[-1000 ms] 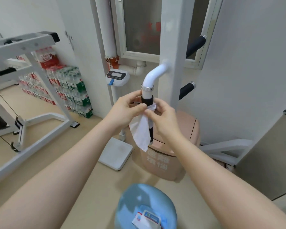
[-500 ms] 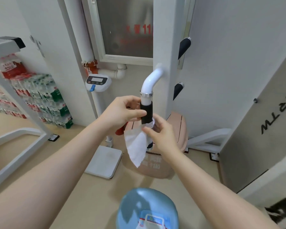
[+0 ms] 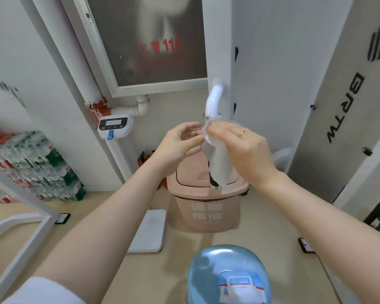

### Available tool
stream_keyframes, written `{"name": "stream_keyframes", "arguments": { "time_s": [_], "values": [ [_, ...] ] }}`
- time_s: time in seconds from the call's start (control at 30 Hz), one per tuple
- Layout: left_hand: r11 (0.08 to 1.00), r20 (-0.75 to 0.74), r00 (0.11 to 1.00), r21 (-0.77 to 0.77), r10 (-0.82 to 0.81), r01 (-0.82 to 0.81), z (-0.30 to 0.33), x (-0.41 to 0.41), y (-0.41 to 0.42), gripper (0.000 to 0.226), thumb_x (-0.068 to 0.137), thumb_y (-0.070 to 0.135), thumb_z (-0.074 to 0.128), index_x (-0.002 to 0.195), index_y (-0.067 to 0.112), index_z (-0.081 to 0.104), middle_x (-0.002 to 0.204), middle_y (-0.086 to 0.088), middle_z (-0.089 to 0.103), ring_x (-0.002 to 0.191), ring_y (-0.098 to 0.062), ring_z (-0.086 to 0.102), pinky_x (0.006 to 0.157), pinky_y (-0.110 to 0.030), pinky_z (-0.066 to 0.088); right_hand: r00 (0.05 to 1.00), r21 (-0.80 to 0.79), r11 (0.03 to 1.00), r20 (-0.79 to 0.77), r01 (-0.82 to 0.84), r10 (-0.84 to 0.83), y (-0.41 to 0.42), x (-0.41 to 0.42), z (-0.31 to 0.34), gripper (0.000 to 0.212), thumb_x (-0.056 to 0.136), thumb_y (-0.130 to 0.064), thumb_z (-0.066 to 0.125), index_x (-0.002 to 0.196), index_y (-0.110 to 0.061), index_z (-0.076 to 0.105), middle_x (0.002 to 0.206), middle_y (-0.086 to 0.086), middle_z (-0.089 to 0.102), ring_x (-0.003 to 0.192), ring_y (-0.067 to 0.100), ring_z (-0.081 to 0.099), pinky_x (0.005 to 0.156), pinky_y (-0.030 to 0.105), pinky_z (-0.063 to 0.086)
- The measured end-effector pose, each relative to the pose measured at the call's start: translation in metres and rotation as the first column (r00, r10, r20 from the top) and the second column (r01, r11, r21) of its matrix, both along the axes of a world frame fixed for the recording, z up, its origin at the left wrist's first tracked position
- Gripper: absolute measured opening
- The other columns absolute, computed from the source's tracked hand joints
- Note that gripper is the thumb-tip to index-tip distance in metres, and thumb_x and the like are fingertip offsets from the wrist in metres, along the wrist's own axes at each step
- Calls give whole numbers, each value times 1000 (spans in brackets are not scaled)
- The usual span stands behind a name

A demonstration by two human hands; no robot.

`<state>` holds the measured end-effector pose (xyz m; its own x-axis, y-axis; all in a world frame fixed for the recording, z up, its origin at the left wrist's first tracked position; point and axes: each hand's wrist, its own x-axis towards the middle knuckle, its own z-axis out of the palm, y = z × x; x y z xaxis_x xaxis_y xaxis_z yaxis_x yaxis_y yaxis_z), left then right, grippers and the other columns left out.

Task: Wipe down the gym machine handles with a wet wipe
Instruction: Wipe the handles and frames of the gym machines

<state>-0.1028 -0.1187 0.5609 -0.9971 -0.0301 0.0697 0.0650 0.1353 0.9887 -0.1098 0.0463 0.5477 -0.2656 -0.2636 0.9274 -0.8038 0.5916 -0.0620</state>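
Near, 6 o'clock: blue stool (image 3: 206, 273) with a pack of wipes (image 3: 239, 288) lying on its seat. Past it, a white scale base (image 3: 149, 231) at 7 o'clock and a pink bin (image 3: 204, 207) dead centre. Above the bin: the handle (image 3: 213, 178), a black grip hanging down from a white curved tube on the machine post. Wet wipe (image 3: 217, 159) is draped over the grip, only the lower end showing. Right hand (image 3: 246, 150), 2 o'clock of the bin, fingers curled onto the top of the wipe, pinching it at the handle. Left hand (image 3: 178, 145), 10 o'clock, fingers loosely spread, just beside the wipe; contact blurred, can't tell. Far, 9 o'clock: stacked bottle packs (image 3: 37, 167).
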Motion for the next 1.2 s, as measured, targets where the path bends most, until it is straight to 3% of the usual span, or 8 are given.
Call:
{"name": "stream_keyframes", "arguments": {
  "time_s": [0.13, 0.3, 0.5, 0.67, 0.83, 1.0, 1.13, 1.2],
  "values": [
    [987, -141, 979, -44, 150, -157, 1, 5, -17, 36, 87, 10, 61, 122, 13, 53, 117, -2, 60, 103, -9, 55, 83, -14, 46, 917, 530, 836, -387, 138, 94, -9, -34, -8, 22, 84, 3, 55, 90, -9, 72, 95, 4, 74, 102, 23, 66, 97, 37, 45],
    [977, -190, 961, -41, 200, -211, -5, 12, -16, 26, 90, 12, 55, 117, 16, 58, 116, 3, 61, 105, -5, 55, 84, -10, 43, 879, 877, 264, -451, 402, 156, -13, -37, -49, 33, 81, -10, 43, 92, -15, 74, 95, -1, 73, 110, 23, 61, 109, 40, 23],
    [953, -223, 939, -89, 263, -288, -9, 12, -17, 22, 91, 10, 52, 111, 14, 61, 108, 6, 62, 99, -3, 55, 78, -3, 41, 863, 786, 459, -499, 414, 75, -10, -51, 0, 32, 82, -4, 46, 106, -9, 67, 110, 6, 69, 117, 26, 57, 111, 39, 28],
    [935, -245, 928, -150, 281, -322, -7, 9, -16, 23, 92, 9, 50, 110, 17, 61, 106, 9, 61, 96, 1, 54, 78, -4, 41, 894, 923, 253, -355, 288, 276, 5, -39, -42, 26, 77, -4, 51, 86, -14, 74, 90, 1, 72, 98, 23, 65, 110, 36, 27],
    [954, -210, 943, -104, 257, -283, -9, 3, -2, 20, 91, 7, 50, 103, 19, 62, 100, 10, 62, 87, -1, 56, 89, -23, 46, 897, 733, 629, -423, 257, 126, 6, -54, -19, 15, 83, -7, 58, 91, -8, 71, 93, 5, 73, 108, 25, 63, 110, 37, 29],
    [970, -171, 971, -147, 166, -192, -12, 4, 9, 22, 93, 12, 48, 107, 24, 61, 100, 9, 65, 94, -8, 62, 84, -24, 50, 909, 931, 352, -229, 100, 349, 31, -48, -69, 15, 75, -9, 67, 86, -17, 72, 94, -3, 72, 106, 19, 63, 115, 35, 18],
    [982, -178, 983, -173, 43, -74, -8, 5, 20, 22, 95, 15, 46, 110, 24, 60, 94, 9, 66, 83, -3, 62, 78, -22, 51, 912, 860, 499, -117, -105, 394, 34, -47, -72, 18, 88, -9, 52, 77, -13, 65, 86, 0, 70, 95, 18, 65, 107, 31, 38],
    [977, -193, 980, -194, 54, -92, -6, 5, 22, 19, 94, 17, 50, 107, 26, 60, 93, 9, 66, 85, -5, 62, 79, -23, 51, 955, 877, 462, -14, -131, 297, 36, -47, -70, 21, 91, -19, 49, 78, -16, 65, 81, -1, 68, 87, 19, 66, 95, 32, 48]
  ]
}}
